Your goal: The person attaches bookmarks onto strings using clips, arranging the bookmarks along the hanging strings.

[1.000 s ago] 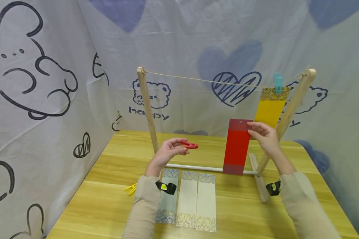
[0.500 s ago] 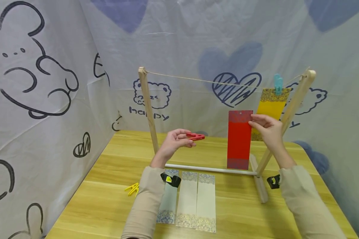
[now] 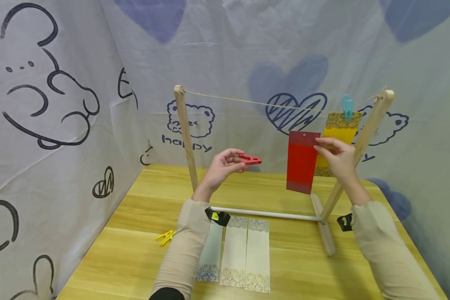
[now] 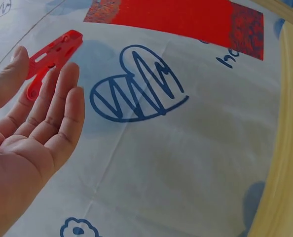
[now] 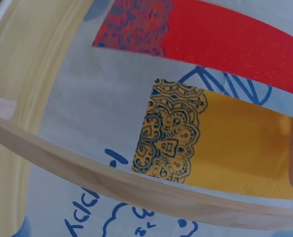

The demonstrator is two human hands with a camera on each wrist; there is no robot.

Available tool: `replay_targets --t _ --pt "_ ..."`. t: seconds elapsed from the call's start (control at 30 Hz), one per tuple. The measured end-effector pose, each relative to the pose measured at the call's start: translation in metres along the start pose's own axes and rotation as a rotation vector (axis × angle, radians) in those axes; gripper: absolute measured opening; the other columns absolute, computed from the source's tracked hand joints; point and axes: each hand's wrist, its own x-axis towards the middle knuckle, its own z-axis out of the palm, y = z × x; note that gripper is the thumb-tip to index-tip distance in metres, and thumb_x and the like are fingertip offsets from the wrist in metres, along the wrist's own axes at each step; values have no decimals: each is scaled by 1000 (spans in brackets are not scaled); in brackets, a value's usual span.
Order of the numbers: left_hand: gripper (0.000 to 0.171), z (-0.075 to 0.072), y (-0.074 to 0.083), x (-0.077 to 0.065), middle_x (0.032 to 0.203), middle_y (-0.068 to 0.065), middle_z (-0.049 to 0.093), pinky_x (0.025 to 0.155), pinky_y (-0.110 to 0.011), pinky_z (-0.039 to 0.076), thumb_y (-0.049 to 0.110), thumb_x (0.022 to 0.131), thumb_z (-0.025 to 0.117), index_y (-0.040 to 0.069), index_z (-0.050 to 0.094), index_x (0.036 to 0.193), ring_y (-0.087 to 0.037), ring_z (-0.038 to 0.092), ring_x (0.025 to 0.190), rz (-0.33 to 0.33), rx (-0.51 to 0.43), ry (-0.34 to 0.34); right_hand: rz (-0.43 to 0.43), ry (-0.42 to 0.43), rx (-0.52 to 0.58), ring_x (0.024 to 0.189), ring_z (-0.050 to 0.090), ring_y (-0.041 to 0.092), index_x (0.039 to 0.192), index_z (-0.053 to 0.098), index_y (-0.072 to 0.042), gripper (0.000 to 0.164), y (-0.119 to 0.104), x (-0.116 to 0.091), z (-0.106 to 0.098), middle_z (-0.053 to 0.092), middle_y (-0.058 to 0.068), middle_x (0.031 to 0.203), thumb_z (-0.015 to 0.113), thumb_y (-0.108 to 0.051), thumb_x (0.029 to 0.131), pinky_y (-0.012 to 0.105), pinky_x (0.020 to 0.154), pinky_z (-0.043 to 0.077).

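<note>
The left hand (image 3: 222, 170) pinches a red clothespin (image 3: 252, 159); the right hand (image 3: 339, 161), well apart from it, pinches the upper right edge of a red card (image 3: 301, 163), held up beside a yellow card (image 3: 337, 133). The yellow card hangs from a string (image 3: 232, 98) by a turquoise clothespin (image 3: 347, 108). Below, on a wooden table (image 3: 123, 246), lie three pale cards (image 3: 234, 252) (with patterned borders) and a yellow clothespin (image 3: 167, 237).

I'm seeing 1 red strip (image 3: 301, 164), 1 yellow strip (image 3: 339, 132), 3 pale strips (image 3: 235, 250), 1 red clip (image 3: 253, 160), 1 yellow clip (image 3: 166, 237), 1 teal clip (image 3: 347, 107). Plus 2 wooden posts (image 3: 372, 121), 1 string (image 3: 247, 101), 1 white rod (image 3: 262, 213) and 2 hands (image 3: 222, 168).
</note>
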Motion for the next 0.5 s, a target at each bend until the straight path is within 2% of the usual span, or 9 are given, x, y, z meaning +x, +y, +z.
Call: replay_targets --t 0.17,0.3,0.4,0.5 --pt "32 6 3 6 90 -9 61 80 -46 47 -9 85 53 -11 48 116 -16 62 76 -11 2 11 15 11 -93 57 52 7 91 60 19 16 -4 2 -2 64 -4 78 58 19 76 10 51 41" --pt "33 12 8 12 90 -8 61 81 -49 45 -8 85 53 -10 48 117 -15 62 76 -3 14 8 32 35 -128 50 45 16 91 61 18 14 -6 4 -2 62 6 71 58 17 77 11 47 39" --pt "32 16 13 19 90 -9 61 79 -44 47 -7 86 53 -9 49 118 -14 62 76 23 33 4 41 56 -135 49 45 17 90 60 18 14 -6 5 -3 61 11 69 58 17 77 12 46 38" --pt "33 21 21 28 91 -11 61 75 -35 50 -7 85 53 -9 49 118 -14 62 75 43 53 7 46 68 -149 49 46 17 91 61 18 14 -6 6 -6 61 3 69 58 16 77 11 48 40"
